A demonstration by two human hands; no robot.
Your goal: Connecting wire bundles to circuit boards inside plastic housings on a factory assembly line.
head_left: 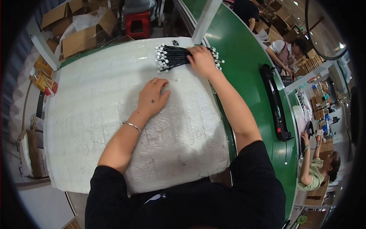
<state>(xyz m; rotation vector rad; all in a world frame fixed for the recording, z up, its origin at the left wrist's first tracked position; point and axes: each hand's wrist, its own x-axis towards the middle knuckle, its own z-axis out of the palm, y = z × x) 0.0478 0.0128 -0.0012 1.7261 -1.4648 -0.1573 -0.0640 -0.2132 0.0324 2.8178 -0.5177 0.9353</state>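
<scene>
A bundle of short black cables (175, 56) with white connectors at both ends lies at the far right of a white, plastic-wrapped padded surface (95, 114). My right hand (202, 61) is laid across the bundle near its right end, fingers curled over the wires. Part of the cables is hidden under that hand. Nearer to me and to the left, my left hand (153, 97) hovers over or rests on the white surface. Its fingers are slightly bent and apart, with nothing in them. A ring and a bracelet show on the left hand and wrist.
A green conveyor belt (244, 76) runs along the right, carrying a long black device part (275, 103). A white post (206, 21) rises beside the cables. Opened cartons (89, 38) and a red stool (138, 26) stand beyond. Other people work across the belt.
</scene>
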